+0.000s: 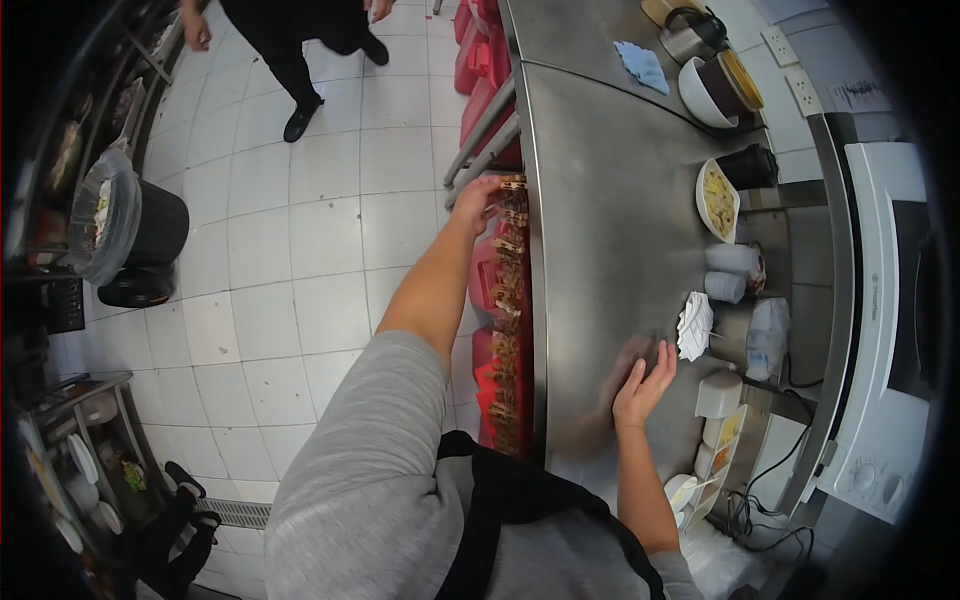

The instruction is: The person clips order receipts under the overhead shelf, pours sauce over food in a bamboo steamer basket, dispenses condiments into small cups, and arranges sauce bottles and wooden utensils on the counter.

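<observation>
Along the front edge of the steel counter point(610, 250) hangs a row of wooden clothespins point(508, 300). My left hand point(480, 203) is at the far end of that row, its fingers closed around a clothespin point(513, 183). Over the counter on the right, my right hand point(645, 388) is open with fingers extended and nothing in it. Just beyond its fingertips lies a stack of white papers point(695, 326), close to the fingers; whether they touch is unclear.
At the counter's back stand a bowl of chopped food point(717, 200), a black cup point(750, 167), plastic cups point(725, 287) and a spice rack point(722, 440). A blue cloth point(641, 66) lies farther off. Red containers point(485, 270) sit below the edge. A bin point(155, 225) and another person point(290, 50) are left.
</observation>
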Motion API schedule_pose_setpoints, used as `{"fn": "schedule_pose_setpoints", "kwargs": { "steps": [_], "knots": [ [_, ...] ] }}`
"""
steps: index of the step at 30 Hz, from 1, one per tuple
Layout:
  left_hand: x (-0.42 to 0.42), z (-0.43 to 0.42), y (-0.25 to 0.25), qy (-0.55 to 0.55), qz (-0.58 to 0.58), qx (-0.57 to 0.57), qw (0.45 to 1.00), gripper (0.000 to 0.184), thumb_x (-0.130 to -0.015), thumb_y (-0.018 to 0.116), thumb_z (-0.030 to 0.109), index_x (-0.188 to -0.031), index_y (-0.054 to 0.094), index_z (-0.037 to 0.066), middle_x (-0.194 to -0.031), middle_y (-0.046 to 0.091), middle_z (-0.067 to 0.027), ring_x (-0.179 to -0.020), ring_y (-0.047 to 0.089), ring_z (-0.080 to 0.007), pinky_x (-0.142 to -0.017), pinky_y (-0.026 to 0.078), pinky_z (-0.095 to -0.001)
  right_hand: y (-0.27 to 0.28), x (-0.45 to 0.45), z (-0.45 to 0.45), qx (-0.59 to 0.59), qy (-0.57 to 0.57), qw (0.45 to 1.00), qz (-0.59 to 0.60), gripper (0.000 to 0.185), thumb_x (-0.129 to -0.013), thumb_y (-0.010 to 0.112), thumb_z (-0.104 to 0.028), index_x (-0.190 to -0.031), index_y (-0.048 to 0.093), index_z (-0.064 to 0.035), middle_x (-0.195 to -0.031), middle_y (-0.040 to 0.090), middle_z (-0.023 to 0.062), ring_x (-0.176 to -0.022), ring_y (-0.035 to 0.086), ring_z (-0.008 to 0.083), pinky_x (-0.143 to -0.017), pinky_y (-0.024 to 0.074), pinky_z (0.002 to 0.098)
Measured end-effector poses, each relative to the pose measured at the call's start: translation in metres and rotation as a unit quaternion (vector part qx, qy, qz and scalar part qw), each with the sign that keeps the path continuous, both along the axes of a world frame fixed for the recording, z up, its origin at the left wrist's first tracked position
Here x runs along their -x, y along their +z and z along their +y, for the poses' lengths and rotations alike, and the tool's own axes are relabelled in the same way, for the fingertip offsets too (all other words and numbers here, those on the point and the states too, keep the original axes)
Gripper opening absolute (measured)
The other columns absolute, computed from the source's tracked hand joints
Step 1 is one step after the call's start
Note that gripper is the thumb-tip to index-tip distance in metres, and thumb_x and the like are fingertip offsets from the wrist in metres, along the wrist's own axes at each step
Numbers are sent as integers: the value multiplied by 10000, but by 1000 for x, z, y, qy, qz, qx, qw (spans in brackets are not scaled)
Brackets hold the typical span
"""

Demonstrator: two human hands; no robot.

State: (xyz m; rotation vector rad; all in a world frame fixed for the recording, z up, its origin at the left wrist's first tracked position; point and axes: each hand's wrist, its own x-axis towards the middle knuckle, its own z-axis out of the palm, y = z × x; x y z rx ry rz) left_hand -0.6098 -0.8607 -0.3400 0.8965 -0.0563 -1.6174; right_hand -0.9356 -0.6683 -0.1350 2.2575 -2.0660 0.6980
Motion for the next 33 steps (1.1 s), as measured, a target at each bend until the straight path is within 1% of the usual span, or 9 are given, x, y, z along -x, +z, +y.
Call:
{"fn": "schedule_pose_setpoints", "kwargs": {
  "steps": [4,7,10,16,22,25,28,31,33],
  "knots": [
    [-2,-3,1,-2,19,-4,1000,150,-850,620,278,-950,553,188,-901,585,38,-875,553,-142,-772,377,-340,-1,2,0,4,-1,1000,0,444,-924,454,-167,-1327,393,9,-1398,291,224,-1287,305,381,-1064,259,448],
    [-2,-2,5,5,10,-12,1000,199,-864,605,288,-1011,563,161,-965,604,13,-939,537,-150,-823,381,-340,-1,1,1,5,-3,1000,1,439,-926,455,-166,-1326,396,6,-1396,294,224,-1283,310,380,-1060,267,447],
    [-1,0,5,8,13,3,1000,207,-859,612,294,-1015,561,168,-938,599,20,-891,535,-146,-785,388,-326,-4,4,0,10,-1,1000,5,436,-929,453,-165,-1325,397,5,-1393,297,223,-1282,311,379,-1057,271,448],
    [-4,5,8,9,6,-11,1000,226,-847,628,301,-1028,558,185,-916,595,30,-836,529,-138,-733,383,-313,-4,4,0,11,-1,1000,-1,432,-928,454,-163,-1324,400,1,-1392,297,222,-1285,306,381,-1056,272,454],
    [-7,5,4,14,4,1,1000,230,-843,630,299,-1031,559,187,-921,592,34,-829,524,-132,-704,382,-296,-4,4,1,11,-3,1000,-2,429,-928,453,-163,-1321,403,2,-1395,292,222,-1287,299,384,-1060,267,453],
    [-7,7,9,18,0,0,1000,168,-851,614,286,-988,570,201,-810,564,71,-707,516,-78,-604,382,-249,-5,6,0,14,-2,1000,-4,428,-928,453,-165,-1321,406,0,-1395,290,221,-1285,299,383,-1059,267,453],
    [-9,9,15,21,-13,-11,1000,159,-852,610,281,-982,570,200,-806,560,74,-690,501,-70,-589,380,-239,-4,5,0,17,-3,1000,-3,429,-928,453,-167,-1322,407,-6,-1396,291,218,-1279,304,382,-1058,268,454],
    [-13,12,15,21,-7,1,1000,165,-849,617,276,-986,565,201,-802,563,73,-705,505,-79,-642,391,-274,-4,4,1,19,-10,1000,-8,430,-925,456,-166,-1322,409,-11,-1396,292,216,-1274,308,381,-1057,269,453],
    [-14,16,20,26,-56,5,998,243,-836,631,294,-1042,549,195,-861,572,53,-773,509,-95,-684,383,-300,-4,4,0,23,-10,1000,-12,431,-917,463,-161,-1320,414,-16,-1396,293,213,-1273,308,380,-1057,268,453]
  ]
}}
